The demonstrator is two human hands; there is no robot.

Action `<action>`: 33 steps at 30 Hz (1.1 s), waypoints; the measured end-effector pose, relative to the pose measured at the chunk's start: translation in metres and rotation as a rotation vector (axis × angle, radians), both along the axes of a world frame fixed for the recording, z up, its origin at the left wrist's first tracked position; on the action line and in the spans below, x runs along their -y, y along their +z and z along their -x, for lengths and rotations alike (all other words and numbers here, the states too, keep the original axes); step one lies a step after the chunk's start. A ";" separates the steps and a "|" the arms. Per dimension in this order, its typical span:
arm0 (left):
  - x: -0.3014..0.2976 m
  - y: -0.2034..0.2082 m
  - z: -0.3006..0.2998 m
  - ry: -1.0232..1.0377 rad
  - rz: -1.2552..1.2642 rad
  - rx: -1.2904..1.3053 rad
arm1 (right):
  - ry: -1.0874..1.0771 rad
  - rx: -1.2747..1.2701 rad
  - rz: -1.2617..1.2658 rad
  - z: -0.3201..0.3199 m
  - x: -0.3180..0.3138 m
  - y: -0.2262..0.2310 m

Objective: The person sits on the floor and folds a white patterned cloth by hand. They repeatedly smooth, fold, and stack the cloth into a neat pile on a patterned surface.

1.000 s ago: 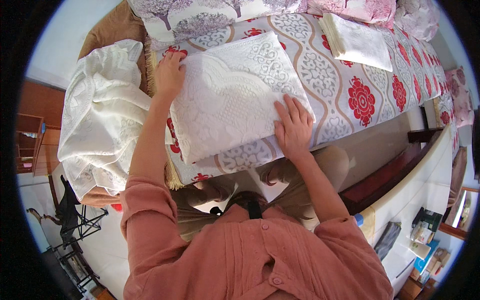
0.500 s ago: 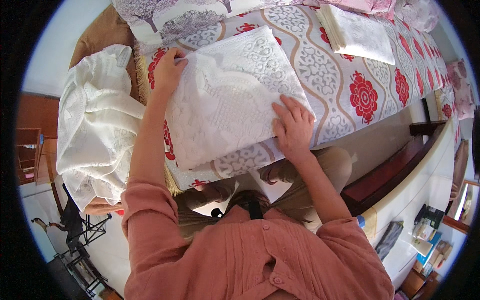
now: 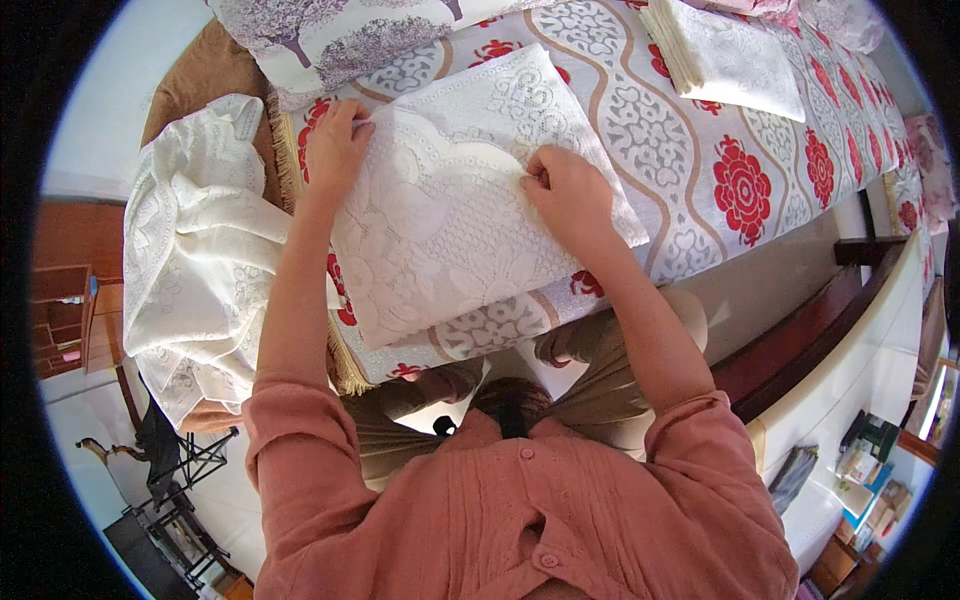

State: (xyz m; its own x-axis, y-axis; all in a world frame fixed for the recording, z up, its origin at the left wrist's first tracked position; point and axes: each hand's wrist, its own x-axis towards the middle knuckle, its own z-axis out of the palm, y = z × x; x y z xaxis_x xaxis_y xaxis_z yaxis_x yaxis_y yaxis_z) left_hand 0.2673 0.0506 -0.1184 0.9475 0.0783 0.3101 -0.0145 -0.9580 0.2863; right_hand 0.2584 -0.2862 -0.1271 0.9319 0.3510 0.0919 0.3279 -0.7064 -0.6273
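A white lace cloth [image 3: 450, 220], folded into a flat, roughly square stack, lies in front of me on the sofa cover. A scalloped flap edge crosses its upper layer. At the stack's left edge, my left hand [image 3: 335, 150] is closed, its fingertips pinching the lace. My right hand [image 3: 575, 205] rests over the right part of the stack, its fingers curled and pinched at the scalloped edge. Its fingertips are partly hidden. Farther right lies another folded white cloth [image 3: 735, 65]. A loose, crumpled white lace cloth [image 3: 195, 240] drapes over the brown armrest at the left.
The patterned sofa cover [image 3: 655, 130] with red flowers spreads beneath the cloths, fringed at its left edge. A cushion with tree prints [image 3: 340, 40] leans at the back. At the right stands a white-topped table [image 3: 830, 370] with dark red wood. Black folding frames [image 3: 175, 460] are lower left.
My right hand has gone from lying spread on the stack's right side to a pinch farther up and left, at the scalloped edge. The left hand stays at the left edge.
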 end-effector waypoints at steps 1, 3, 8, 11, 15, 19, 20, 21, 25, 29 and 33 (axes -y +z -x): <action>0.000 -0.003 0.000 0.005 -0.002 0.027 | -0.001 0.036 -0.020 0.001 0.000 -0.001; 0.000 -0.007 0.000 0.017 -0.006 0.082 | -0.003 0.109 -0.060 0.002 -0.002 0.000; 0.012 0.002 -0.002 0.006 0.108 0.087 | 0.030 0.025 -0.079 0.001 0.004 0.005; 0.011 -0.004 -0.006 0.007 0.200 0.091 | 0.033 0.038 -0.098 0.002 0.003 0.009; 0.008 -0.012 -0.009 0.058 0.118 0.008 | 0.038 0.032 -0.099 0.006 0.005 0.011; 0.036 0.000 0.005 0.118 -0.050 0.167 | 0.072 0.069 -0.074 0.003 0.014 0.003; 0.051 0.007 0.016 0.086 -0.020 0.214 | 0.078 0.040 -0.060 0.002 0.019 0.004; 0.069 0.016 0.032 0.056 0.008 0.264 | 0.088 0.013 -0.049 0.000 0.024 0.006; 0.161 0.030 0.131 -0.091 0.375 0.078 | 0.171 -0.219 -0.044 -0.015 0.060 0.028; 0.240 0.022 0.191 -0.405 0.501 -0.182 | 0.256 -0.259 0.024 -0.024 0.088 0.029; 0.281 0.007 0.199 -0.563 0.456 -0.198 | 0.266 -0.271 -0.015 -0.024 0.095 0.029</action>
